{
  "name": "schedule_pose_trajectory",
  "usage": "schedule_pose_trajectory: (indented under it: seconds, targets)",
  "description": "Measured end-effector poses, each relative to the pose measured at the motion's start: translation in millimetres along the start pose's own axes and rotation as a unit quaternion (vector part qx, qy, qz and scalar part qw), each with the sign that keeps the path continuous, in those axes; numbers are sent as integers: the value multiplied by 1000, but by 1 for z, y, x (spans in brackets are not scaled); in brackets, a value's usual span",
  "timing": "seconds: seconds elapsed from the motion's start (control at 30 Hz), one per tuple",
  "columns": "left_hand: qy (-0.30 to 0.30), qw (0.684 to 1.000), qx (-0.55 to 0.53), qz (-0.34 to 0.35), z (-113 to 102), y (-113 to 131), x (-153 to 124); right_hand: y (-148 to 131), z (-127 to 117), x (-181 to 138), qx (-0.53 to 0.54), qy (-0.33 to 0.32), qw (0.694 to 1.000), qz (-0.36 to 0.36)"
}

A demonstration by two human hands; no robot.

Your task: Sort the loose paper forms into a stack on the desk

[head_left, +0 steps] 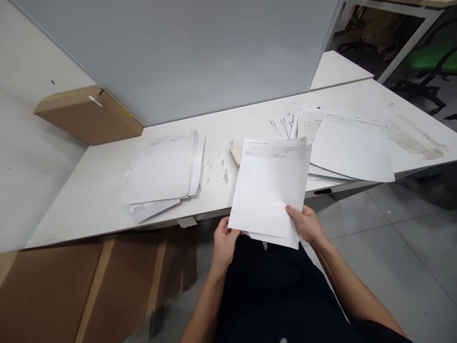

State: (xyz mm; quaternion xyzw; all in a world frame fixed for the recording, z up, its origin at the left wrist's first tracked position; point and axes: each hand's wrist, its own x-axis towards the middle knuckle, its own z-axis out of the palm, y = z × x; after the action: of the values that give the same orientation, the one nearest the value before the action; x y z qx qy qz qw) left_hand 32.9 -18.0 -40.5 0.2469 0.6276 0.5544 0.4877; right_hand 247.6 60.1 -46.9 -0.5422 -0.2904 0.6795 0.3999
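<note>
I hold a small sheaf of white printed sheets (268, 190) upright over the front edge of the white table (89, 200). My left hand (224, 243) pinches the sheaf's lower left corner. My right hand (307, 225) grips its lower right edge, thumb on the top sheet. The top sheet has a printed form header near its upper edge. A stack of white papers (162, 174) lies on the table to the left. A looser, fanned pile of papers (348, 145) lies to the right.
A small wooden block (234, 156) lies between the two piles. A grey partition panel (185, 52) stands behind the table. A cardboard box (87, 114) sits at the far left, with flat cardboard (71, 290) under the table. A green chair (430, 59) is at the upper right.
</note>
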Motion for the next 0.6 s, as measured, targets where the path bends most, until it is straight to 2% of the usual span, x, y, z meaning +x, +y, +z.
schedule_pose_trajectory:
  seconds: [0.13, 0.23, 0.33, 0.4, 0.43, 0.5, 0.53, 0.6]
  targets:
    - [-22, 999, 28, 8, -4, 1, 5, -8, 2, -7, -85, 6, 996, -39]
    - [-46, 996, 62, 38, -4, 0, 7, -22, 5, -13, -190, -3, 978, -87]
    - [-50, 993, 93, 47, -9, -2, 13, -49, 6, -18, -271, -28, 952, -142]
    - [-12, 990, 129, 60, -16, 5, 19, -80, 4, -20, -318, -47, 928, -189]
    - [24, 985, 149, 86, -21, 13, 22, -99, 4, -21, -344, -61, 911, -221]
    - [114, 958, 179, 192, -30, 37, 29, -140, 5, -23, -423, -94, 854, -288]
    - [153, 935, 189, 256, -33, 53, 32, -160, 9, -25, -462, -103, 821, -320]
    - [188, 879, 223, 378, -37, 87, 37, -193, 23, -29, -506, -127, 770, -367]
